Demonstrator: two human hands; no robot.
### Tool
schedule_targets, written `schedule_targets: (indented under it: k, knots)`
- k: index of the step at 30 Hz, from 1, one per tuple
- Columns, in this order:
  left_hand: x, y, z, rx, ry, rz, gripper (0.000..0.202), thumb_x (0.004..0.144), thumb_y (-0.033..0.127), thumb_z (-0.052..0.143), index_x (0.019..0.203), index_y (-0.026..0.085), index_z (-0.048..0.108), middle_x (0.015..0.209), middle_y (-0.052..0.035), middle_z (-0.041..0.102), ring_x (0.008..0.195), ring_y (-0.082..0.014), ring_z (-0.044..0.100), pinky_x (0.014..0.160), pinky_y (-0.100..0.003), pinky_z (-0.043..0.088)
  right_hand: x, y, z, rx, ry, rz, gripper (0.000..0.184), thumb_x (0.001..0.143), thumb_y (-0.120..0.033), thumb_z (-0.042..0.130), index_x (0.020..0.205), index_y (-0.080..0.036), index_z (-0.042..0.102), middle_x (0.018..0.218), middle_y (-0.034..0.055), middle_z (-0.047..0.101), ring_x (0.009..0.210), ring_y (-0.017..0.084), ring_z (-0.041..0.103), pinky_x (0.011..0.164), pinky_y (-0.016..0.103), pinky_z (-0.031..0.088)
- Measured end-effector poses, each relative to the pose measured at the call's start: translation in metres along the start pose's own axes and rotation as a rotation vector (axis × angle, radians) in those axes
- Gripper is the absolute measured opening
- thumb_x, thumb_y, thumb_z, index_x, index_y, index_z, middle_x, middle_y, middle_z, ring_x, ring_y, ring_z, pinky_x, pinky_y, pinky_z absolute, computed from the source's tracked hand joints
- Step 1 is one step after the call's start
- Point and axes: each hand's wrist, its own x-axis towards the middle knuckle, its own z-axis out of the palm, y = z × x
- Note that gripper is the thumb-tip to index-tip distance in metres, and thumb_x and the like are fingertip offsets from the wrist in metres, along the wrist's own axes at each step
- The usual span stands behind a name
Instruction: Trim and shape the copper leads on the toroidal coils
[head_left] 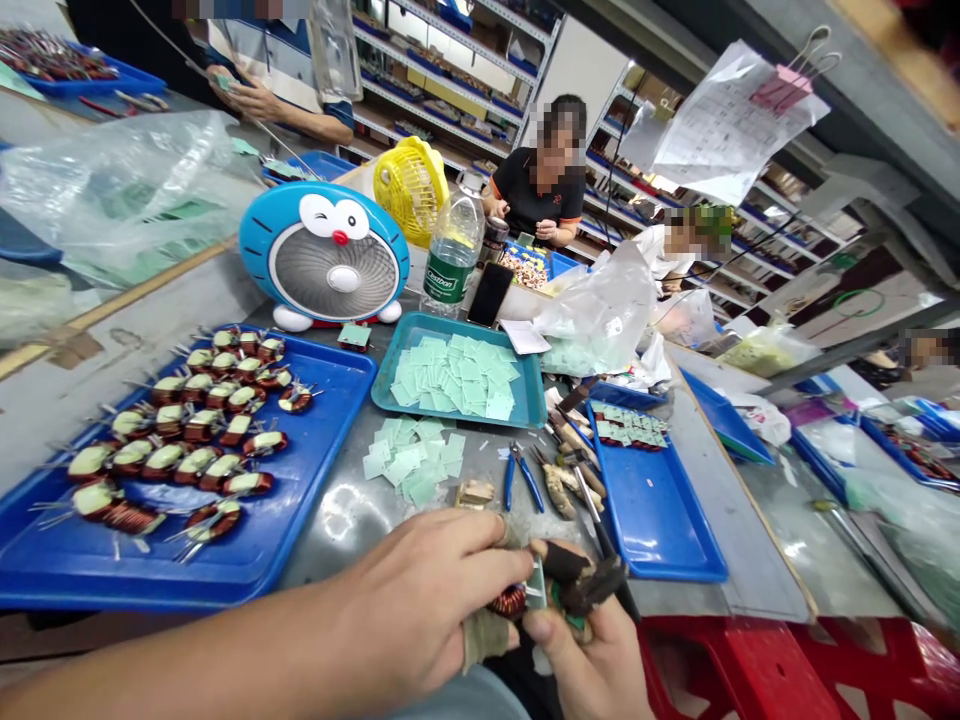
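My left hand [420, 600] is closed around a copper-wound coil [510, 601] with a pale green square pad [537, 590] against it, at the bottom centre. My right hand [592, 650] is closed on a dark-handled tool [592, 582] whose tip meets the coil. Both hands hover over the near edge of the grey table [352, 520]. Loose green pads [416, 458] lie just beyond them.
A blue tray [300, 500] of finished coils sits left, a teal tray [394, 370] of green pads in the middle, a blue tray [660, 520] right. Blue-handled pliers [521, 478] and several tools lie between. A cartoon fan [324, 258] and water bottle [452, 255] stand behind. Other people work beyond.
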Motion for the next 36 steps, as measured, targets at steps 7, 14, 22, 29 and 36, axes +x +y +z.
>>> schedule_targets:
  k: [7,14,22,29,36]
  knots:
    - [-0.006,-0.004,0.000,-0.462,-0.015,-0.274,0.068,0.081,0.055,0.073,0.141,0.029,0.052,0.123,-0.0078,0.066,0.111,-0.0225,0.064,0.097,-0.031,0.051,0.002,0.004,-0.008,-0.241,-0.094,-0.173,0.040,0.095,-0.030,0.067,0.134,-0.025,0.058,0.116,0.0100,0.070,0.098,0.023,0.074,0.084,0.030,0.063]
    - [-0.003,-0.009,0.008,-1.050,-0.232,-0.701,0.060,0.092,0.072,0.038,0.091,0.015,0.056,0.069,-0.0007,0.061,0.054,-0.0069,0.048,0.053,-0.018,0.037,0.017,-0.001,-0.012,-0.454,-0.136,-0.345,0.042,0.094,-0.027,0.067,0.135,-0.024,0.059,0.119,0.0093,0.069,0.105,0.022,0.071,0.092,0.027,0.058]
    - [-0.004,0.002,0.005,-0.853,-0.094,-0.622,0.049,0.095,0.063,0.044,0.093,0.016,0.061,0.077,0.0010,0.055,0.070,-0.0095,0.048,0.062,-0.018,0.040,0.036,-0.020,-0.015,-0.443,-0.271,-0.366,0.043,0.089,-0.024,0.073,0.131,-0.028,0.060,0.110,0.0067,0.072,0.096,0.022,0.073,0.084,0.027,0.060]
    - [-0.003,0.006,0.011,-0.873,-0.025,-0.634,0.053,0.095,0.066,0.040,0.094,0.017,0.058,0.080,0.0002,0.054,0.071,-0.0100,0.048,0.063,-0.018,0.042,0.038,-0.024,-0.009,-0.425,-0.210,-0.363,0.039,0.090,-0.019,0.071,0.127,-0.025,0.059,0.106,0.0058,0.070,0.092,0.019,0.071,0.082,0.025,0.058]
    - [0.000,0.005,0.007,-0.832,-0.039,-0.597,0.050,0.095,0.064,0.043,0.091,0.017,0.058,0.084,-0.0005,0.058,0.078,-0.0123,0.049,0.071,-0.021,0.043,0.044,-0.027,-0.005,-0.380,-0.333,-0.347,0.029,0.091,-0.023,0.071,0.119,-0.025,0.063,0.101,0.0041,0.071,0.089,0.017,0.070,0.081,0.024,0.057]
